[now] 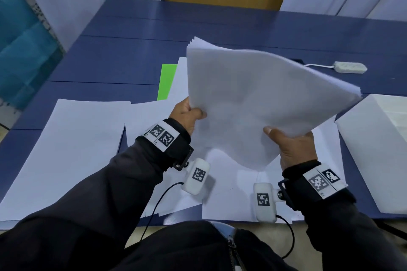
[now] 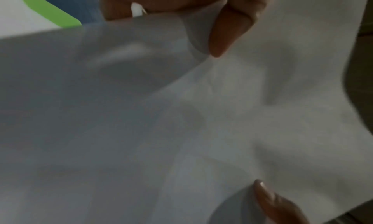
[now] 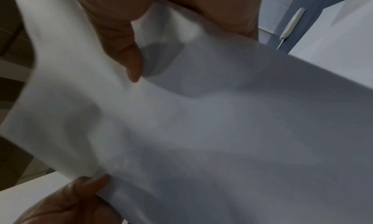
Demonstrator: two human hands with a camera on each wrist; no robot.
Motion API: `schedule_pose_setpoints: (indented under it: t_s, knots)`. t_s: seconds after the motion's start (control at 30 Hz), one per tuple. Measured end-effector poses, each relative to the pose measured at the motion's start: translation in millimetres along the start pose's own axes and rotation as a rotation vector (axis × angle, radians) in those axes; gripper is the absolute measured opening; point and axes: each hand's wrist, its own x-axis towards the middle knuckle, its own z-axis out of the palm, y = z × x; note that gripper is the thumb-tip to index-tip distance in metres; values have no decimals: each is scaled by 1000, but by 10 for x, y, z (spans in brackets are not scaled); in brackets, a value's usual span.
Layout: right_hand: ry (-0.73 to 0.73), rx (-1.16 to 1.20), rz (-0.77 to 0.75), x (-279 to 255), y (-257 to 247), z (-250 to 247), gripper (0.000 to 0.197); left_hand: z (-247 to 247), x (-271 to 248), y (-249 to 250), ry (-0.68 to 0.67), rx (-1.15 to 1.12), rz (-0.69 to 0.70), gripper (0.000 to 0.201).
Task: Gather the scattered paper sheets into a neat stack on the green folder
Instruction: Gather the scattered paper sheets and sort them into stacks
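A bundle of white paper sheets is lifted above the blue table, tilted and sagging in the middle. My left hand pinches its left edge, thumb on top. My right hand pinches the near edge, thumb on top. The same bundle fills the left wrist view and the bundle fills the right wrist view. The green folder lies flat behind my left hand, mostly covered by sheets; a corner of the folder shows. More loose sheets lie spread on the near table.
A white box stands at the right edge of the table. A white power strip with its cable lies at the back right. Walls and a brown panel rise behind the table.
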Motion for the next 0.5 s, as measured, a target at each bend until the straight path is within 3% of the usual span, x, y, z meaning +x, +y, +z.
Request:
schedule_pose_setpoints:
  t_s: [0.17,0.33,0.4,0.5]
  knots:
    - [-11,-38,-9,43,61,-4,29,-42,39,-9,48,-7,-13,40]
    - [-48,-137,223,-6,377,44,24,-186,96,-343,11,188,-144,60]
    - [-10,-173,274,-45,393,63,18,-282,93,-474,-27,323,-178,47]
    - [-22,-272,230,-32,378,9,26,-461,42,-536,30,430,-215,27]
